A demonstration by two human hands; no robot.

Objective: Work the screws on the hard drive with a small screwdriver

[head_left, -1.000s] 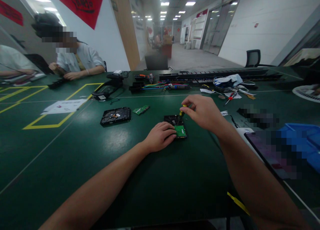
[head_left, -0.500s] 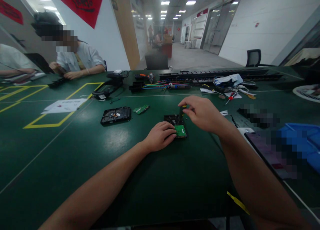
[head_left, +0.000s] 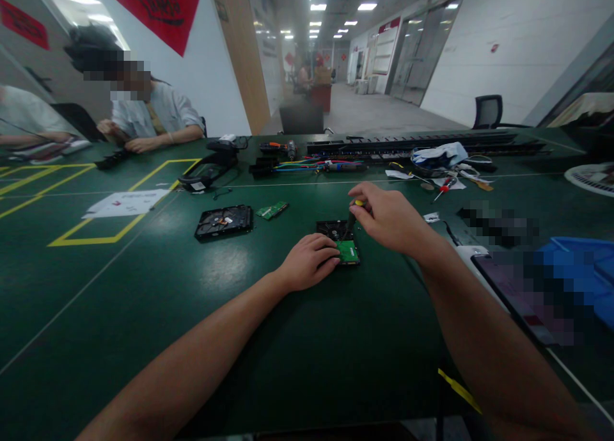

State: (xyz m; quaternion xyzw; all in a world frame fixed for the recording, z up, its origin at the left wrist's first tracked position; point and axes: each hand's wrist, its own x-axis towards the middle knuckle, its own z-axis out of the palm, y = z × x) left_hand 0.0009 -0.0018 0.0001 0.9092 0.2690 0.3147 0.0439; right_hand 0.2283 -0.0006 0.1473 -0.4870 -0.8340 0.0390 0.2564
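In the middle of the green table lies a hard drive [head_left: 328, 227] with a green circuit board [head_left: 349, 252] on its near half. My left hand [head_left: 311, 260] grips the drive's left side, fingers laid over its edge and onto the board. From the right, my right hand [head_left: 391, 220] holds a dark screwdriver [head_left: 351, 220] with a yellow-marked handle end. The screwdriver leans, its lower end down at the board's far edge; the exact tip contact is too small to tell. Another hard drive [head_left: 224, 223] and a loose green circuit board [head_left: 272, 210] lie to the left.
A red-handled screwdriver [head_left: 446, 186], a power drill [head_left: 278, 148] and coloured cables [head_left: 307, 166] lie farther back. At the right are a phone-like flat device [head_left: 513, 294] and a blue tray [head_left: 575, 262]. A person [head_left: 158, 114] sits across at the left.
The screwdriver has gone from nearly upright to leaning, its handle end tipped right and toward me. My right fingers have shifted slightly around it. My left hand stays on the drive.
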